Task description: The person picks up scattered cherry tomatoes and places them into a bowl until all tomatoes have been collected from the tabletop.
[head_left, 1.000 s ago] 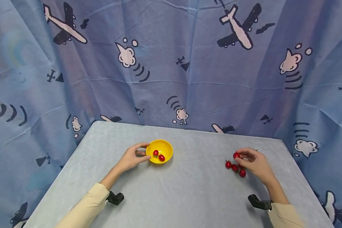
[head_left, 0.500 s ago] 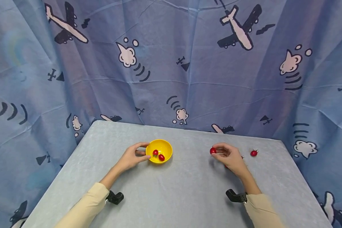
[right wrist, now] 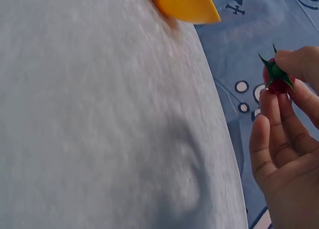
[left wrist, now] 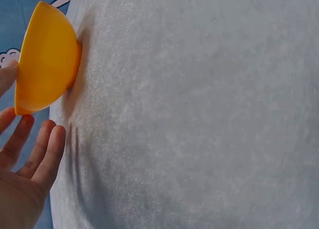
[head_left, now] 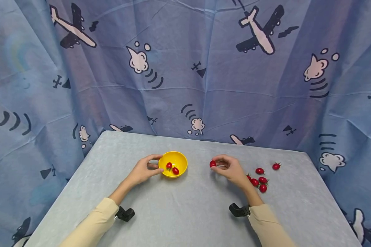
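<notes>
Head view: two red tomatoes (head_left: 175,171) inside the yellow bowl (head_left: 173,156).

Head view: from above the near side of the table (head_left: 185,219), facing forward and down; the most distant of the three, framing the left hand (head_left: 143,169), the right hand (head_left: 230,168) and the curtain (head_left: 173,109) behind. Left wrist view: close, facing past the left hand to the bowl (left wrist: 47,55), seen side-on; frame turned, the table's edge running steeply. Right wrist view: likewise turned, close on the right hand's tomato (right wrist: 277,74). All three share bowl, table and curtain.
</notes>
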A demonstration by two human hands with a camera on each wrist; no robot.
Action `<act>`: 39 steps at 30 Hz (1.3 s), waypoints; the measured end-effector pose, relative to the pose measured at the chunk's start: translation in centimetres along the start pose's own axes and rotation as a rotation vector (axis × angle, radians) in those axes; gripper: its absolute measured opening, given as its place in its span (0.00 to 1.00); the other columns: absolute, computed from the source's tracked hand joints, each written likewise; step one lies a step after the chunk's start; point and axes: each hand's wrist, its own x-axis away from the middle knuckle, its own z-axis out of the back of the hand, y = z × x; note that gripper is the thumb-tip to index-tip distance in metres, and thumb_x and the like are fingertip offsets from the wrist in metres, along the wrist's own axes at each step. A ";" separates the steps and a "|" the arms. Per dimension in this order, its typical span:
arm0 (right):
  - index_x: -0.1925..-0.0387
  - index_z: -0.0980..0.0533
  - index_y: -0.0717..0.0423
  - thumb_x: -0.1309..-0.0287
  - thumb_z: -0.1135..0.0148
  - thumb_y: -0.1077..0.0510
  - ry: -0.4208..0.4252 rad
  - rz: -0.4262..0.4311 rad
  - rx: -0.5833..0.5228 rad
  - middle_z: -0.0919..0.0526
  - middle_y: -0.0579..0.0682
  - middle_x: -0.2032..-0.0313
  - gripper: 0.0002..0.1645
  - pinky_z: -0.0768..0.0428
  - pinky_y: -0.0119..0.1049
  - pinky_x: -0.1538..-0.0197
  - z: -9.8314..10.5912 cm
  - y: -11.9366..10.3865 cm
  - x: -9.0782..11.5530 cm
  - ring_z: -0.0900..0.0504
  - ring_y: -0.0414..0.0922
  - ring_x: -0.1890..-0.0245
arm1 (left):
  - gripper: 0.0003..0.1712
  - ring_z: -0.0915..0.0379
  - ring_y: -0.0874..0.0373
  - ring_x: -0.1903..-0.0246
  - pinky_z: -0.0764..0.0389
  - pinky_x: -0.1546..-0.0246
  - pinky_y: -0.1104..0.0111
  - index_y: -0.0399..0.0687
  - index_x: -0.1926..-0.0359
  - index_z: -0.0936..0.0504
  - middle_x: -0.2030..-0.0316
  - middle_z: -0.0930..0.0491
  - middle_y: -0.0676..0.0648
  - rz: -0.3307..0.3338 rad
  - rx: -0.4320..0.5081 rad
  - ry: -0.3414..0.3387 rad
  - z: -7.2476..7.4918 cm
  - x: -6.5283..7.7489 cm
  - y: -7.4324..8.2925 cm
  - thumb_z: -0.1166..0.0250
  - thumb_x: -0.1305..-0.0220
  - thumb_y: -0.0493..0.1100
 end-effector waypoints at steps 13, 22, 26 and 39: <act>0.51 0.20 0.69 0.44 0.26 0.68 -0.009 0.002 -0.039 0.17 0.62 0.55 0.19 0.16 0.33 0.58 -3.7 -0.7 -1.2 0.17 0.57 0.56 | 0.34 0.18 0.49 0.54 0.17 0.52 0.58 0.39 0.33 0.25 0.41 0.24 0.38 0.008 -0.003 -0.004 0.0 -0.1 -0.1 0.25 0.37 0.39; 0.51 0.21 0.73 0.44 0.27 0.70 -0.017 0.011 -0.081 0.17 0.64 0.55 0.19 0.16 0.34 0.57 -6.3 -2.4 -2.2 0.18 0.60 0.56 | 0.33 0.18 0.49 0.54 0.18 0.52 0.58 0.38 0.33 0.25 0.41 0.24 0.38 0.003 0.001 -0.002 0.0 -0.1 -0.2 0.25 0.38 0.38; 0.52 0.22 0.76 0.44 0.29 0.74 -0.029 0.026 -0.095 0.18 0.68 0.56 0.18 0.16 0.35 0.58 -7.1 -4.0 -2.5 0.19 0.63 0.56 | 0.33 0.17 0.48 0.54 0.18 0.51 0.58 0.39 0.33 0.25 0.41 0.24 0.37 0.001 0.000 -0.003 0.0 -0.1 -0.1 0.25 0.38 0.39; 0.52 0.19 0.68 0.44 0.26 0.69 -0.050 0.021 -0.087 0.16 0.59 0.56 0.18 0.16 0.45 0.55 -9.5 -2.4 -4.5 0.17 0.55 0.57 | 0.33 0.18 0.49 0.54 0.17 0.52 0.58 0.39 0.33 0.25 0.41 0.24 0.38 0.000 0.002 -0.001 0.0 -0.2 -0.1 0.25 0.38 0.39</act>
